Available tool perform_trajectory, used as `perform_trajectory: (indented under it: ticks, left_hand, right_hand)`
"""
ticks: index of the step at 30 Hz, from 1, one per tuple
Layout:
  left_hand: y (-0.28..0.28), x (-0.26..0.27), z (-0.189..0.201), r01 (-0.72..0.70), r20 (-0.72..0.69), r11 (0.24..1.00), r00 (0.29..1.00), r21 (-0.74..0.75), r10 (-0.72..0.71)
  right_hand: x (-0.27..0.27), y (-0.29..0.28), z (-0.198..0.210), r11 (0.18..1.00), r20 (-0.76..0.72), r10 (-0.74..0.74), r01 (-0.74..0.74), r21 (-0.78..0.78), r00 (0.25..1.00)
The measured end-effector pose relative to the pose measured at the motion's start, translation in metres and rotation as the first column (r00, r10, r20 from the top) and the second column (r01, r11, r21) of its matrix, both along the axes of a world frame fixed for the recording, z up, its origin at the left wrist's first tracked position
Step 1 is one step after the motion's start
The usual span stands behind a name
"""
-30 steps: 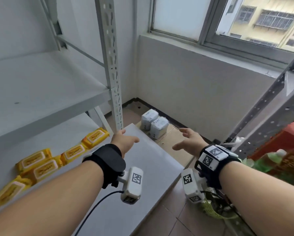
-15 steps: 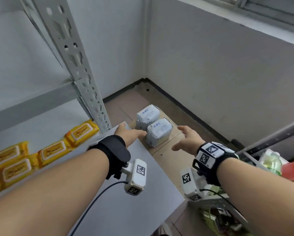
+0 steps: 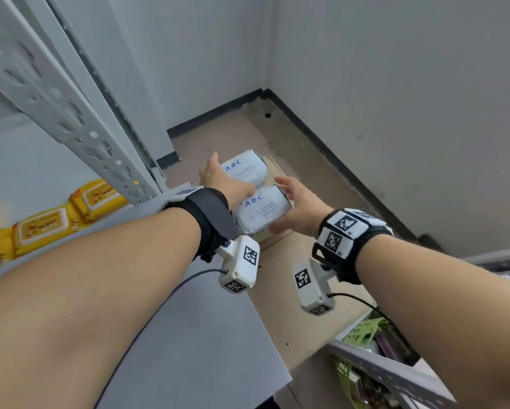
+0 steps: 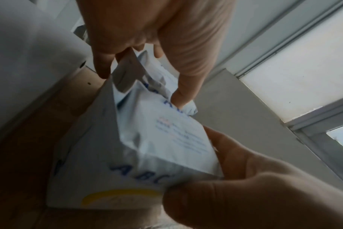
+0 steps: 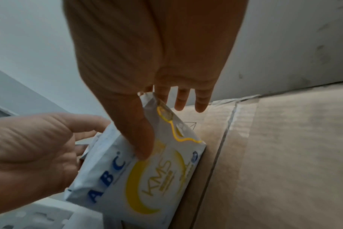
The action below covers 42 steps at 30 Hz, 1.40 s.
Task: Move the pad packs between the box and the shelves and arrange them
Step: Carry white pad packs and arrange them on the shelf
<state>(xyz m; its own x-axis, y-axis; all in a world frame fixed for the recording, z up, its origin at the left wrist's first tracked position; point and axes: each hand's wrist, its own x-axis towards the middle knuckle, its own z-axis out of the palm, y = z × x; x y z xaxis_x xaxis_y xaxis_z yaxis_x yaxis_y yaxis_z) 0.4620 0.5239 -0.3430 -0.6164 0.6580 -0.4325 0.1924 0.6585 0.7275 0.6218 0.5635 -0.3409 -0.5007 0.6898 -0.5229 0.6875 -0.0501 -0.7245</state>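
Two white pad packs printed "ABC" lie side by side on a cardboard box (image 5: 284, 155) on the floor in the corner. My left hand (image 3: 222, 180) reaches over their left ends. Its fingers and thumb straddle the far pad pack (image 3: 245, 169), and the thumb tip presses its top in the left wrist view. My right hand (image 3: 296, 202) holds the right end of the near pad pack (image 3: 261, 212). The thumb lies on that pack's yellow "KMS" face (image 5: 159, 178) and the fingers reach behind it.
A grey perforated shelf upright (image 3: 79, 122) stands just left of the box. Several yellow wipes packs (image 3: 97, 196) lie on the lower shelf. A grey shelf board (image 3: 189, 335) juts out under my left forearm. Another rack (image 3: 395, 376) with green items is at the lower right.
Both hands have moved forward and down from above the shelf corner onto the two pad packs. The view has tilted down towards the floor corner.
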Motion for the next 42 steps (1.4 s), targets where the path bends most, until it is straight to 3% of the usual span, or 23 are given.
perform_trajectory:
  ticks: [12,16,19,26,31,37,42]
  left_hand:
    - [-0.004,-0.008,-0.029,0.043,-0.155,0.997,0.987,0.061,-0.033]
    - [-0.008,-0.007,-0.027,0.046,-0.111,0.995,0.993,0.084,-0.036]
    - [-0.014,-0.007,-0.018,-0.008,-0.002,0.995,1.000,0.101,0.008]
    - [-0.058,-0.016,0.038,-0.301,0.279,0.929,0.931,0.214,0.237]
    - [-0.117,-0.025,0.087,-0.468,0.390,0.855,0.847,0.223,0.361]
    - [-0.203,-0.045,0.157,-0.682,0.566,0.689,0.677,0.245,0.470]
    - [-0.286,-0.075,0.222,-0.795,0.606,0.541,0.579,0.273,0.545]
  right_hand:
    - [-0.007,0.002,-0.029,0.988,-0.112,0.133,-0.140,-0.058,0.985]
    - [-0.007,-0.004,-0.030,0.988,-0.145,0.122,-0.135,-0.080,0.982]
    - [-0.004,-0.008,-0.017,0.978,-0.226,0.107,-0.144,-0.152,0.968]
    - [0.006,-0.012,0.051,0.919,-0.293,0.116,-0.215,-0.331,0.949]
    - [-0.002,-0.041,0.099,0.851,-0.376,-0.025,-0.177,-0.494,0.926]
    - [-0.043,-0.092,0.171,0.891,-0.455,-0.171,-0.060,-0.450,0.874]
    - [-0.106,-0.149,0.243,0.899,-0.583,-0.097,-0.181,-0.400,0.807]
